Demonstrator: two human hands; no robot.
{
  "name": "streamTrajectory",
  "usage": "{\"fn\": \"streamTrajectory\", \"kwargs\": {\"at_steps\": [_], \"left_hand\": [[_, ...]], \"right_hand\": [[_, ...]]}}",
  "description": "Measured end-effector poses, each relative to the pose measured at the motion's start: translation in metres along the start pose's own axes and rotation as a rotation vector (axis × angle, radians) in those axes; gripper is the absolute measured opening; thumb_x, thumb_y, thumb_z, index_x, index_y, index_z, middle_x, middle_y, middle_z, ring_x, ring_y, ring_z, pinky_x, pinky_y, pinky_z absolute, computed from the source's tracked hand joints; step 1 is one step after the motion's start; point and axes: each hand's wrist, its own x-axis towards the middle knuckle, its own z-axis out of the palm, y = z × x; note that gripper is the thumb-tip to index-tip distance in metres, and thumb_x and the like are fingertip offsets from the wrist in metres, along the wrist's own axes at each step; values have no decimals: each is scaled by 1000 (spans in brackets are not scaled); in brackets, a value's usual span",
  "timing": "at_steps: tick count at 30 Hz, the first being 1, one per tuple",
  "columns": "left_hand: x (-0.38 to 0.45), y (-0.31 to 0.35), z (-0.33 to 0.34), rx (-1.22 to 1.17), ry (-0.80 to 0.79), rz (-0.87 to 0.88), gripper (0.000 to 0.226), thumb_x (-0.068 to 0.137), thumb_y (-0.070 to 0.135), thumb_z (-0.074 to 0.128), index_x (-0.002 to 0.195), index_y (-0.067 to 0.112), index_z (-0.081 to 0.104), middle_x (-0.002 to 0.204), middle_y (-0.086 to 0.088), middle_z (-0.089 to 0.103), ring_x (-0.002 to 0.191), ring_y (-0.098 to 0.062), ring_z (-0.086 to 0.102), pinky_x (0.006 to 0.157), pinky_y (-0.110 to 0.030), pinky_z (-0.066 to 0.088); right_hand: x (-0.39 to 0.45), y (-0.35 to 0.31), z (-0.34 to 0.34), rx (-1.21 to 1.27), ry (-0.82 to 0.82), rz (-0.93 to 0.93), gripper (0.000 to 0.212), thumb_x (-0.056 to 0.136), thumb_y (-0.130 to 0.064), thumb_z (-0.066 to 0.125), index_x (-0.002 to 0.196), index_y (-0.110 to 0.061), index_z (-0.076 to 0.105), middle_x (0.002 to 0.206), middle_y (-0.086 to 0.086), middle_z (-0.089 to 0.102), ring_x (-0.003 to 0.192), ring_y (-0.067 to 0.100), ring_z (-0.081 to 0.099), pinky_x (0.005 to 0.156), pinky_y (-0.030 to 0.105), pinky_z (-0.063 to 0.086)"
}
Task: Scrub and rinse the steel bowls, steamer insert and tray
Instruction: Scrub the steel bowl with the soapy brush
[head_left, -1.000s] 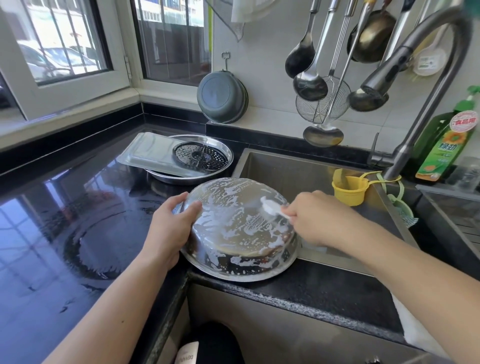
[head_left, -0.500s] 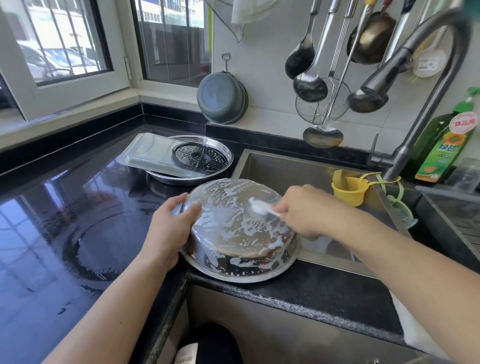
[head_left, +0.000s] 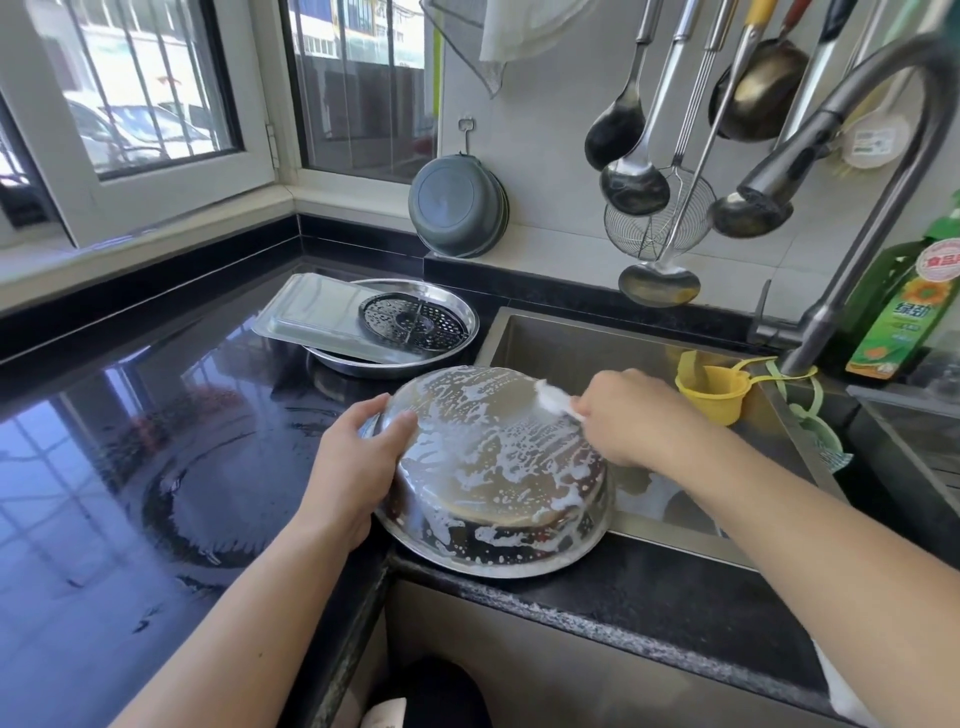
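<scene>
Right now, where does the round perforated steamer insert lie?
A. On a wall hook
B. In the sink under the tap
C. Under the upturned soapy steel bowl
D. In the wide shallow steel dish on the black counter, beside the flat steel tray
D: the round perforated steamer insert lies in the wide shallow steel dish on the black counter, with the flat steel tray across the dish's left side.

Single head-worn view looked forward and down, close over rectangular steel sink (head_left: 587, 343), wide-angle, window left.

Left hand (head_left: 353, 467) holds the soapy upturned bowl (head_left: 493, 478) at the sink (head_left: 597, 338) edge; right hand (head_left: 623, 415) presses a scrubber (head_left: 553, 399) on it.
</scene>
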Motion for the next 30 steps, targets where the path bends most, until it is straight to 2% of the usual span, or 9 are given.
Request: {"fn": "streamTrajectory", "kwargs": {"at_steps": [3,8,13,18,21,23,25,27,30], "left_hand": [[0,-1,0,3,-2,2,48,93,33,76,138,26,61,108,-5,77,96,-16,76,98,-43,58],[-2,1,1,22,11,17,49,92,33,77,138,26,62,115,5,74,101,-10,73,103,-42,55],[-2,1,1,22,11,12,49,91,34,78,137,27,63,113,7,74,99,-8,74,103,-41,55],[-4,3,1,36,1,9,50,92,35,77,139,28,62,115,6,74,101,-9,74,104,-43,55],[-4,4,1,31,-4,6,49,92,34,77,138,27,62,113,7,75,97,-6,75,103,-42,56],[-4,4,1,33,3,7,48,93,33,77,137,27,62,111,7,75,97,-6,75,102,-41,56],[-6,6,1,41,-2,6,47,93,33,76,138,27,62,111,9,74,97,-6,74,102,-40,56],[-6,6,1,47,-1,11,48,93,34,76,138,27,62,111,10,74,98,-6,74,102,-40,55],[-7,7,1,51,5,9,47,93,34,76,137,28,62,111,13,72,99,-6,73,103,-40,55]], "right_hand": [[-18,-22,1,95,-147,-179,37,102,-15,48,125,-35,69,82,-2,65,54,14,47,42,24,35],[16,8,-4,-1,46,72,33,95,-13,52,122,-21,69,92,4,62,68,19,57,58,31,46],[-1,-20,1,107,-128,-167,41,99,-9,48,122,-34,72,96,-1,69,57,16,46,48,28,37],[23,1,0,7,71,63,28,97,-15,55,121,-17,69,86,3,61,68,19,61,53,31,45],[13,-21,4,53,-33,-131,36,98,-12,51,125,-27,70,89,2,65,60,16,55,50,30,43],[13,-27,2,87,-114,-209,42,99,-9,49,124,-36,71,100,-3,69,56,15,48,47,27,39],[29,-16,-3,36,-60,-120,40,96,-9,52,123,-30,72,103,-2,70,60,14,55,48,26,42],[39,-1,-5,-2,27,36,33,93,-10,56,122,-20,70,92,2,66,68,18,62,52,29,44],[37,-6,-3,1,13,0,35,95,-10,53,125,-18,69,92,4,64,67,18,60,52,29,43]]}}
